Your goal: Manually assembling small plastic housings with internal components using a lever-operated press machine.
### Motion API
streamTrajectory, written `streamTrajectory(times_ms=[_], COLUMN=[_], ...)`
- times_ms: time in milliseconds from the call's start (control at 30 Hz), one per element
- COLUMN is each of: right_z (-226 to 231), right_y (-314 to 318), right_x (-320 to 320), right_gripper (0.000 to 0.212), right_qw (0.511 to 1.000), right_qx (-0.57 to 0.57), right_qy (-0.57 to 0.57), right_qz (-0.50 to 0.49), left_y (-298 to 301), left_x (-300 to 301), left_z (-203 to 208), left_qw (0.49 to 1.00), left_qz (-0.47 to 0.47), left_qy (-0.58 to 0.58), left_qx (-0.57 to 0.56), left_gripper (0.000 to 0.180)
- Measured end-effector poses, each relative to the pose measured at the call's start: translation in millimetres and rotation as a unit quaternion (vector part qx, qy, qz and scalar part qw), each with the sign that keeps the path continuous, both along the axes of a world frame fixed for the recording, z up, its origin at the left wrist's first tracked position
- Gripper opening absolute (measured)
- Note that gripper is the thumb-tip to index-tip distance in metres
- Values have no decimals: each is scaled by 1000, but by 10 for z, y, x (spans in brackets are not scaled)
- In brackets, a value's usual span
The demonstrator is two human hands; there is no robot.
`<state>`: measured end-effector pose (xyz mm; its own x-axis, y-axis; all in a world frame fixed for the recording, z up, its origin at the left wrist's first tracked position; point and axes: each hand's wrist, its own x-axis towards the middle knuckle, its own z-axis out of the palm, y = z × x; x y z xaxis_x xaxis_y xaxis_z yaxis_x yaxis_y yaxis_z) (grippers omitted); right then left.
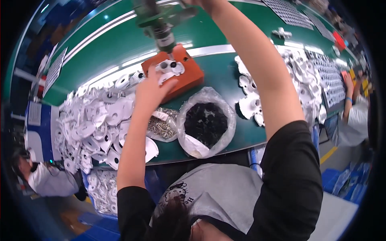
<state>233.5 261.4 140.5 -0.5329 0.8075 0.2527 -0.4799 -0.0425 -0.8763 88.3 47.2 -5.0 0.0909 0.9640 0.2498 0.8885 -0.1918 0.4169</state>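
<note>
My left hand (154, 88) holds a white plastic part (175, 68) on top of an orange block (192, 75), thumb and fingers around its near edge. A dark round piece (173, 64) sits in the part. Right above it hangs the tip of a green machine (161, 24) with a driver-like spindle (164, 38), blurred at its top. My right arm stretches up to the machine, and my right hand (206, 3) meets its handle at the top edge of the picture. Its fingers are mostly cut off.
A clear bag of black parts (206, 124) and a bag of screws (162, 127) lie near me. White parts are heaped at left (88, 124) and right (297, 76). Trays (327, 80) stand far right. Other people sit at left (52, 178) and right (356, 116).
</note>
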Motion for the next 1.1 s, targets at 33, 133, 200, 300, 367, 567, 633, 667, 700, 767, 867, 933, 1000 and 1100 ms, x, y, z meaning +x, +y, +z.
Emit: streamTrajectory(times_ms=[33,133,200,300,367,567,633,667,700,767,867,933,1000,1100], right_z=[-61,-506,-663,-882,-1229,-1813,-1922,-1959,-1987,-1971,-1957,-1951,-1949,-1876], right_y=[-242,-622,-1323,-2198,-2526,-3330,-3395,-3406,-3414,-3419,-3432,-3445,-3450,-3414], right_x=[119,774,1331,1849,2228,2312,2290,2280,2272,2226,2255,2295,2322,2329], right_gripper=[49,40,32,28,34,52,49,47,46,48,61,67,68,62], right_qw=[994,985,918,802,691,559,604,625,625,613,611,607,615,620], right_qx=[-7,67,283,227,335,240,204,189,183,194,213,212,188,204], right_qy=[-7,-118,-185,-446,-544,-717,-690,-678,-681,-690,-701,-708,-703,-693], right_qz=[109,-108,-208,-327,-338,-339,-343,-337,-336,-333,-302,-293,-302,-307], left_y=[-7,211,223,223,221,344,532,595,699,906,1121,1122,1016,736], left_x=[-110,-299,-286,-488,-472,-640,-887,-965,-1061,-1205,-1381,-1347,-1269,-1110], left_z=[39,-201,-247,-232,-74,281,133,83,36,-24,-217,-243,-131,-52], left_qw=[999,994,992,998,995,985,940,927,926,914,929,962,981,935], left_qz=[16,-8,6,-42,-58,-51,0,80,110,176,237,217,141,191], left_qy=[-32,104,118,52,61,-115,-324,-359,-357,-364,-284,-162,61,237], left_qx=[-3,34,31,16,53,-114,-106,-68,-51,-42,0,-24,-116,-182], left_gripper=[60,54,54,51,48,29,24,24,27,35,58,59,60,64])
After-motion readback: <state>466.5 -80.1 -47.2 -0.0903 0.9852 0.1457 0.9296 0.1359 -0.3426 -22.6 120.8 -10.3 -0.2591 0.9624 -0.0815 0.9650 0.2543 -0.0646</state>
